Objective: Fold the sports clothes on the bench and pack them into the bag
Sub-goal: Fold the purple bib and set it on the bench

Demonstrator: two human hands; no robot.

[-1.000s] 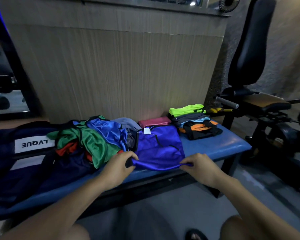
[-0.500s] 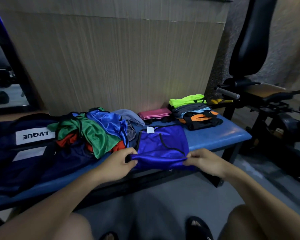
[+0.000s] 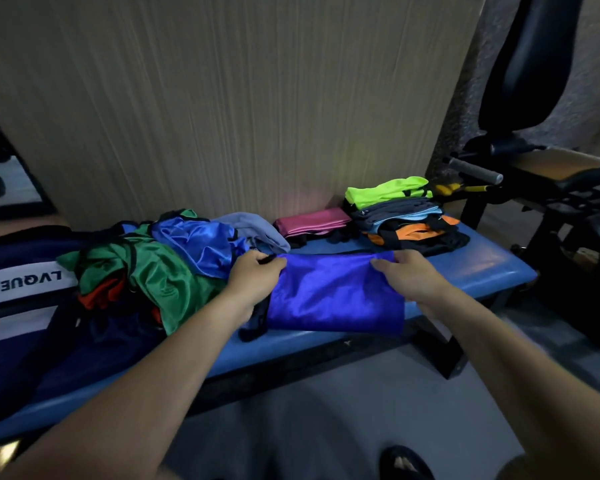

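Note:
A shiny purple-blue garment [image 3: 333,296] lies folded in half on the blue bench [image 3: 482,268]. My left hand [image 3: 253,277] pinches its far left corner and my right hand [image 3: 409,275] pinches its far right corner. To the left sits an unfolded heap with a green top [image 3: 153,275], a blue satin piece [image 3: 198,240], red cloth and a grey piece [image 3: 253,226]. A dark navy bag [image 3: 25,306] with a white label lies at the bench's left end. A folded stack topped by a neon yellow item [image 3: 385,190] stands at the back right, with a folded pink piece [image 3: 312,221] beside it.
A wood-grain panel [image 3: 222,116] rises directly behind the bench. Black gym equipment with a padded seat [image 3: 534,81] and a handle bar stands to the right. Grey floor lies in front, where my sandalled foot [image 3: 404,462] shows.
Both hands carried the garment's near edge up and away over itself, folding it in half. The camera tilted downward.

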